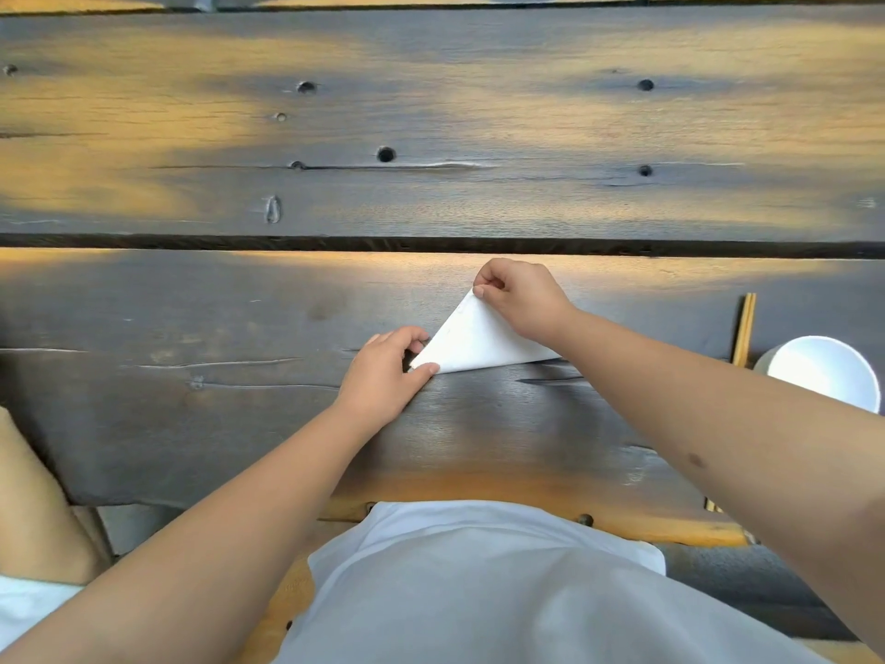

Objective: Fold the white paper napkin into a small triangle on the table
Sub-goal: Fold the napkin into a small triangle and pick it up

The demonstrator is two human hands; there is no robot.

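Observation:
The white paper napkin lies on the dark wooden table as a flat triangle, its long edge facing me. My left hand pinches the napkin's left corner between thumb and fingers. My right hand pinches the top corner at the far point of the triangle. My right forearm covers the napkin's right corner.
A white cup stands at the right edge of the table, with a pair of wooden chopsticks lying just behind it. A wide gap between planks runs across the table beyond the napkin. Another person's leg shows at the left.

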